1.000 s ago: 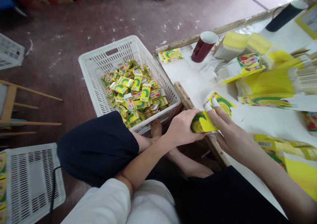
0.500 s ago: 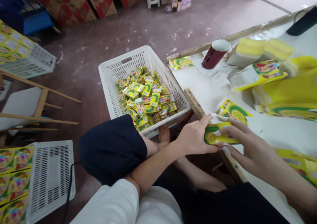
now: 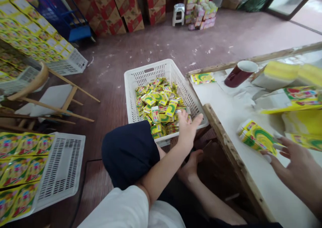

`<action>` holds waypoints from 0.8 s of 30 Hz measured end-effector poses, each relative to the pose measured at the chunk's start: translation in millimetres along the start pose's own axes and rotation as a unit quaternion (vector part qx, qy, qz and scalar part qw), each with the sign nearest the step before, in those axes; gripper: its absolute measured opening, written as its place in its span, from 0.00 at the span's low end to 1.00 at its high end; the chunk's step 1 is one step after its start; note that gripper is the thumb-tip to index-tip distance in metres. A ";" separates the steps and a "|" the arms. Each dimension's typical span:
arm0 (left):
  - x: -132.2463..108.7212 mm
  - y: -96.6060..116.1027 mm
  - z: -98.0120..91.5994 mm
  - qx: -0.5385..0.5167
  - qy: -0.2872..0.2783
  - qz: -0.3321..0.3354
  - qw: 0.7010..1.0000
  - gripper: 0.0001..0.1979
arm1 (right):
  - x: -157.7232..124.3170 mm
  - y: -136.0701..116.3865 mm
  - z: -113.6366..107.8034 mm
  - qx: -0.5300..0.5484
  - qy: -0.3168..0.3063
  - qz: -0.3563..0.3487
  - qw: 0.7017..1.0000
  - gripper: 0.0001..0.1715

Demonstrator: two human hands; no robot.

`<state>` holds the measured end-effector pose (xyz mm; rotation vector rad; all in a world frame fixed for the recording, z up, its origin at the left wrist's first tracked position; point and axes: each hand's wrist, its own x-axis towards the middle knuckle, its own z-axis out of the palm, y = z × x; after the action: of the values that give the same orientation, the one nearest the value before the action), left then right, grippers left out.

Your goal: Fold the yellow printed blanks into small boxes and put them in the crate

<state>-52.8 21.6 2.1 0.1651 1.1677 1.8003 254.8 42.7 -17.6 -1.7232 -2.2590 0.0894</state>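
My left hand (image 3: pixel 187 127) reaches over the near right side of a white plastic basket (image 3: pixel 130 100), fingers apart and nothing held in it. Inside the basket lies a heap of small yellow-green printed boxes (image 3: pixel 171 107). On the white tabletop, my right hand (image 3: pixel 294 164) has its thumb and fingers spread at the near right end of a small stack of flat yellow-green cartons (image 3: pixel 259 135). The fingertips are at the stack's edge; whether they press on it I cannot tell.
A maroon mug (image 3: pixel 240 74) and a flat carton (image 3: pixel 202 78) are near the table's far edge. More yellow packaging (image 3: pixel 302 124) lies at right. A wooden chair (image 3: pixel 56 97) and a white crate (image 3: pixel 62 167) with yellow packs stand left. Brown-red cardboard boxes (image 3: pixel 125 3) line the back.
The yellow-green box held between both hands has left them. My left hand has moved over the basket and opened; my right hand has moved to the carton stack. The view has shifted left.
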 end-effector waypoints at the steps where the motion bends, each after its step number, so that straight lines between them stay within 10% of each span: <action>1: -4.7 -4.5 0.3 0.005 -0.020 -0.019 1.000 0.48 | 0.6 4.5 6.0 -0.022 -0.001 -0.005 1.000 0.38; 7: -30.3 -8.7 7.4 -0.022 -0.174 -0.063 0.983 0.28 | -4.3 18.7 24.9 -0.126 -0.021 -0.053 0.990 0.26; 12: -31.2 -3.2 7.5 0.003 -0.169 -0.052 0.984 0.23 | -5.6 18.5 17.6 -0.110 -0.004 -0.020 0.994 0.31; 24: -38.0 -21.4 7.0 0.069 -0.275 -0.137 0.949 0.29 | 5.6 -6.9 4.7 -0.075 -0.050 0.126 0.988 0.36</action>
<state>-14.8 -1.0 2.8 0.5260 0.8584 1.3087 245.7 46.8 -19.4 -2.1244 -2.1520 0.0625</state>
